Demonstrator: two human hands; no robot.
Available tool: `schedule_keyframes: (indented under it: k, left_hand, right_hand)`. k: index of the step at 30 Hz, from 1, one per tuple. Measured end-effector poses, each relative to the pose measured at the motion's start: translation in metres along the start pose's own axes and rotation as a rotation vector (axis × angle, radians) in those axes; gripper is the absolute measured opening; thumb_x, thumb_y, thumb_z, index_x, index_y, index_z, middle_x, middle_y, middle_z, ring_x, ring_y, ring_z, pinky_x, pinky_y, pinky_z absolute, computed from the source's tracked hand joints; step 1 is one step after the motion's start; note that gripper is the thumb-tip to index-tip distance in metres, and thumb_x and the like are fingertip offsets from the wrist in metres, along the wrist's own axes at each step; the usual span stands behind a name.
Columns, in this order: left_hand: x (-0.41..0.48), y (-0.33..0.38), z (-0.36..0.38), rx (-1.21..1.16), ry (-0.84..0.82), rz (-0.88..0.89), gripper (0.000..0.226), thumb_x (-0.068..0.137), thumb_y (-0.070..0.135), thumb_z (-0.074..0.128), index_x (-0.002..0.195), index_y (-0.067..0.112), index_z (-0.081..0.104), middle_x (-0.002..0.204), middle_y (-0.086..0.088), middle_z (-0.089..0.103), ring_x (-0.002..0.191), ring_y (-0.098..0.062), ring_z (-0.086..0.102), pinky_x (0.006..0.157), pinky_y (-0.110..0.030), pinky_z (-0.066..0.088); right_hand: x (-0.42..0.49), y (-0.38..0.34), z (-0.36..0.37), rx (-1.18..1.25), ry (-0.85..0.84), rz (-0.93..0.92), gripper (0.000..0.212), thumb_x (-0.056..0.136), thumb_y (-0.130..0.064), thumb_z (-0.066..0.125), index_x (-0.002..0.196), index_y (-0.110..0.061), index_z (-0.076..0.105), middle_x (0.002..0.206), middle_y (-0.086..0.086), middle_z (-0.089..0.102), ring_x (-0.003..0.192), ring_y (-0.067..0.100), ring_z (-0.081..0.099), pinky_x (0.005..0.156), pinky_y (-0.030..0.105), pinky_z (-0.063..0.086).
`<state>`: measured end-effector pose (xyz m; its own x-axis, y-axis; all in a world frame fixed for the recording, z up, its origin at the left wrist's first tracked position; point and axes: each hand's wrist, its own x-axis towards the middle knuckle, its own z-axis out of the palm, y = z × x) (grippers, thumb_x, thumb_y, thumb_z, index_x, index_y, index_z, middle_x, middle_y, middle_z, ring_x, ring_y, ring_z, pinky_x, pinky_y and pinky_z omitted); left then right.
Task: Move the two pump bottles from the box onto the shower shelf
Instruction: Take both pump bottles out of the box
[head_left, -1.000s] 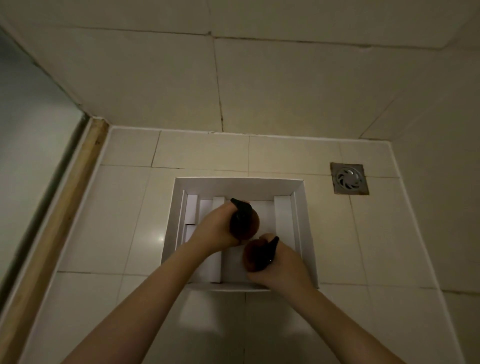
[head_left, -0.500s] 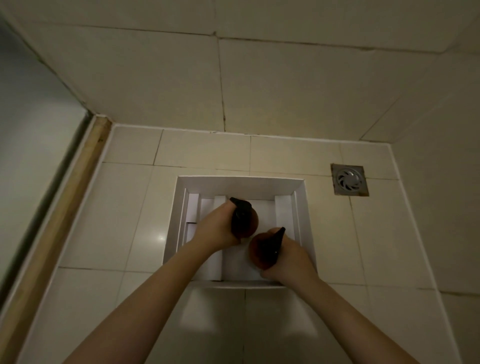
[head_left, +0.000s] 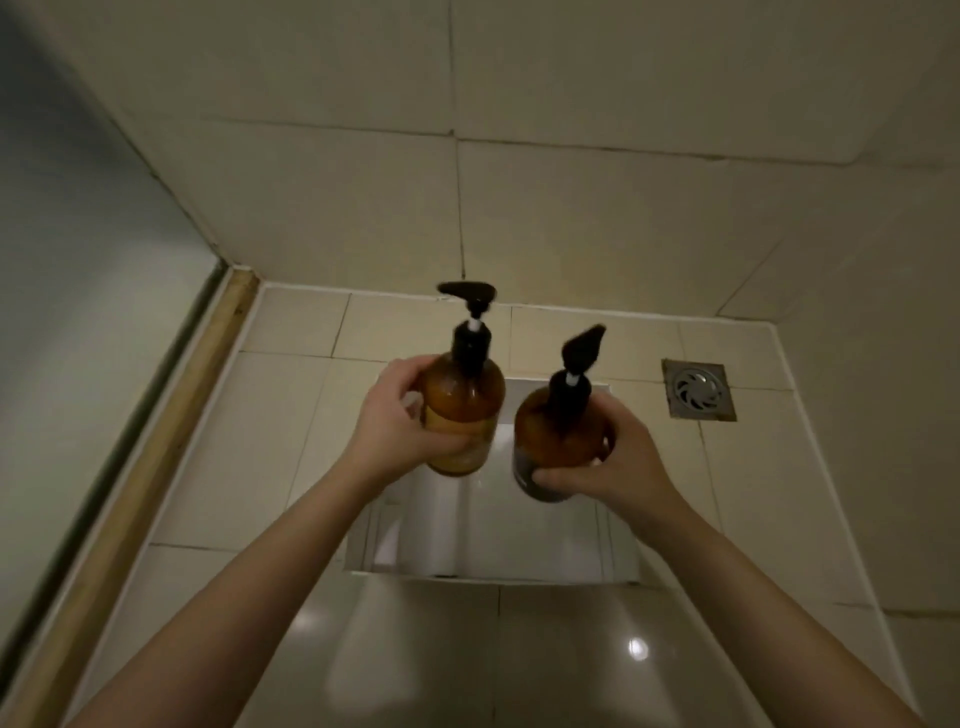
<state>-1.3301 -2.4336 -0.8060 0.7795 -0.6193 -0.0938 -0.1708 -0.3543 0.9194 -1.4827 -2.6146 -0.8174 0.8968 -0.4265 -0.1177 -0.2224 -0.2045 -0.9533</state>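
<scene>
Two amber pump bottles with black pump heads are held in the air above a white box (head_left: 493, 564) on the tiled floor. My left hand (head_left: 397, 426) grips the left bottle (head_left: 465, 402) around its body; it has a pale label. My right hand (head_left: 618, 465) grips the right bottle (head_left: 553, 441), which has a dark label and tilts slightly right. Both bottles are clear of the box. White card dividers show inside the box. No shower shelf is in view.
A square metal floor drain (head_left: 698, 389) sits to the right of the box. Tiled walls meet in a corner behind and on the right. A wooden threshold strip (head_left: 156, 467) and a glass panel (head_left: 78, 260) run along the left.
Both hands have lifted the bottles up out of the box, toward the camera. The view has tilted up, so the box now lies below the hands.
</scene>
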Motion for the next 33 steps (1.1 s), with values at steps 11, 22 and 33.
schedule_keyframes:
  k: [11, 22, 33]
  left_hand:
    - [-0.009, 0.084, -0.063, -0.060, 0.112, 0.084, 0.074, 0.052, 0.003, 0.085, 0.117, 0.021, 0.054, 0.103, 0.013, 0.060, 0.091, 0.015, 0.057, 0.064, -0.001, 0.046]
    - [0.009, 0.155, -0.095, -0.137, 0.175, 0.116, 0.080, 0.048, 0.015, 0.087, 0.121, 0.024, 0.056, 0.106, 0.010, 0.065, 0.097, 0.000, 0.062, 0.066, -0.010, 0.052]
    - [-0.009, 0.356, -0.172, -0.106, 0.123, 0.098, 0.071, 0.045, 0.023, 0.089, 0.106, 0.041, 0.057, 0.102, 0.017, 0.067, 0.097, 0.003, 0.063, 0.072, -0.015, 0.053]
  right_hand:
    - [0.018, -0.101, -0.038, 0.048, 0.055, -0.097, 0.065, 0.048, -0.037, 0.087, 0.104, -0.045, 0.055, 0.111, -0.019, 0.059, 0.104, 0.002, 0.056, 0.076, 0.019, 0.047]
    - [0.039, -0.184, -0.070, -0.034, 0.089, -0.222, 0.069, 0.043, -0.044, 0.082, 0.108, -0.034, 0.059, 0.107, -0.016, 0.064, 0.101, 0.003, 0.060, 0.074, 0.018, 0.047]
    - [0.024, -0.388, -0.125, -0.056, 0.074, -0.251, 0.067, 0.038, -0.051, 0.080, 0.100, -0.036, 0.062, 0.103, -0.015, 0.066, 0.100, 0.006, 0.061, 0.077, 0.022, 0.050]
